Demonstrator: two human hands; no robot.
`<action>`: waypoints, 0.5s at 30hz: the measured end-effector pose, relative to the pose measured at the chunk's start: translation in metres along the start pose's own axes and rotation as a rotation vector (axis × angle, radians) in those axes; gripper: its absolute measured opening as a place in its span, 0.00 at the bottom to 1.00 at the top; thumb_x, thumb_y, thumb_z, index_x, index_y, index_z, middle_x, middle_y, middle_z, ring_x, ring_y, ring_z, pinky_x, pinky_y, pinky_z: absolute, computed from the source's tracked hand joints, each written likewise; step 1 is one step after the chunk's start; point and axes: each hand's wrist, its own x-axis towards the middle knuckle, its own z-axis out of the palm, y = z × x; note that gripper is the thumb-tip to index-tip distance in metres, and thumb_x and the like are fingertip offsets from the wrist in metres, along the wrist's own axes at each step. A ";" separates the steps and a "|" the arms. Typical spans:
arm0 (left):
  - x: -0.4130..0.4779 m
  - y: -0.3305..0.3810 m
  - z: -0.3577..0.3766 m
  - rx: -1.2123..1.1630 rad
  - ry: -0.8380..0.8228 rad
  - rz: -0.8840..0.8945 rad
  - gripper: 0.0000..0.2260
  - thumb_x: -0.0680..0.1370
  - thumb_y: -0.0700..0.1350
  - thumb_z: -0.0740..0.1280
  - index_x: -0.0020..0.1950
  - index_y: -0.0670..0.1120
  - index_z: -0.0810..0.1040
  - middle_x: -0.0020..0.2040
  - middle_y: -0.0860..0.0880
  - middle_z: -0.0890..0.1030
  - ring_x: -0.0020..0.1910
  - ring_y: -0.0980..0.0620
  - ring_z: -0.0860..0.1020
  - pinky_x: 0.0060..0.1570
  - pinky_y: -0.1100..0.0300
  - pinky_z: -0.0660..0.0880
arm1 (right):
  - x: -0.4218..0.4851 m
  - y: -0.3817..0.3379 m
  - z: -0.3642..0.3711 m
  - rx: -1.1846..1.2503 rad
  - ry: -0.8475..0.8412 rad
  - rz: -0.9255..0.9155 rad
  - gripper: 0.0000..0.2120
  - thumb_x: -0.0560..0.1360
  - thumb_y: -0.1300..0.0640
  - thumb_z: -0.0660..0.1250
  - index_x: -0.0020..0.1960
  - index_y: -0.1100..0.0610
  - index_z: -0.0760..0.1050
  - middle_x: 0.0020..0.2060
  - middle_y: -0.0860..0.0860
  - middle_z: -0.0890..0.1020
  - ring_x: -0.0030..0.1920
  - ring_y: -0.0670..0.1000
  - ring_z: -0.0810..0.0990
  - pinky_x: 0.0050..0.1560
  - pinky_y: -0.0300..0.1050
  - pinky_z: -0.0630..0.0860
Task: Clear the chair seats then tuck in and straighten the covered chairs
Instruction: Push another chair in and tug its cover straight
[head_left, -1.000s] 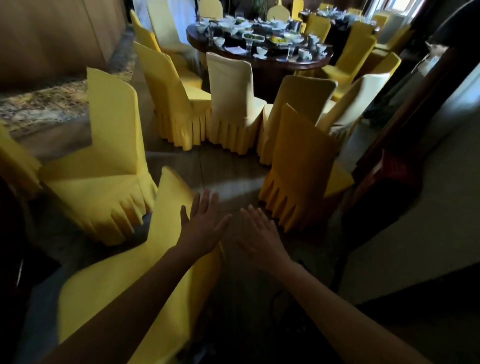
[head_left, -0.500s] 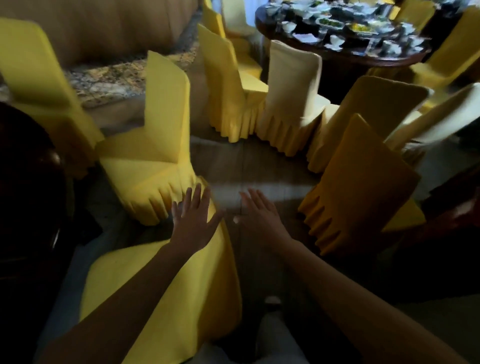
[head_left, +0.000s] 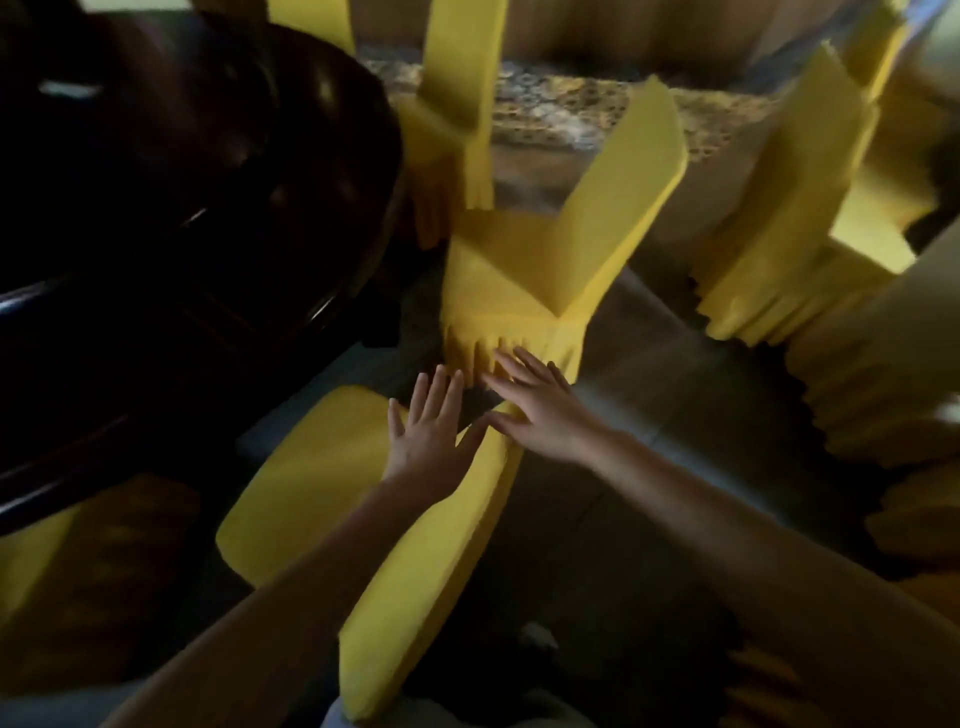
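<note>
Nearest chair (head_left: 436, 561) stands just beside the dark bench (head_left: 208, 218), its seat bare. Our left grip (head_left: 428, 436) and right grip (head_left: 543, 413) lie flat at its back's top edge, fingers straight, clasping nothing. We have swung from the open floor toward this bench, so tucking in looks next; beyond waits a second chair (head_left: 519, 280).

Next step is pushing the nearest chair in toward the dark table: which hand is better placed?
Probably the right hand: open at the top of the nearest chair's backrest, on the side away from the dark table. The left hand is on the seat side.
</note>
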 end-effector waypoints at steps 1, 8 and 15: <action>-0.007 -0.002 0.004 -0.003 -0.015 -0.041 0.32 0.78 0.64 0.47 0.77 0.52 0.39 0.77 0.52 0.38 0.75 0.52 0.34 0.71 0.45 0.34 | 0.003 0.002 0.000 0.002 -0.050 -0.049 0.28 0.79 0.39 0.55 0.76 0.46 0.56 0.78 0.45 0.47 0.77 0.47 0.38 0.75 0.59 0.43; -0.107 -0.013 0.030 -0.120 -0.145 -0.241 0.41 0.66 0.74 0.35 0.75 0.57 0.37 0.74 0.57 0.33 0.73 0.55 0.32 0.74 0.45 0.37 | 0.021 -0.002 0.007 -0.168 -0.365 -0.417 0.45 0.64 0.21 0.44 0.72 0.45 0.65 0.75 0.45 0.61 0.76 0.45 0.51 0.75 0.58 0.42; -0.179 -0.012 0.061 -0.263 -0.022 -0.317 0.36 0.69 0.75 0.42 0.74 0.62 0.53 0.76 0.60 0.57 0.72 0.64 0.53 0.71 0.58 0.58 | 0.029 -0.003 0.014 -0.447 -0.524 -0.550 0.47 0.59 0.18 0.44 0.68 0.43 0.70 0.66 0.46 0.75 0.68 0.49 0.69 0.72 0.59 0.55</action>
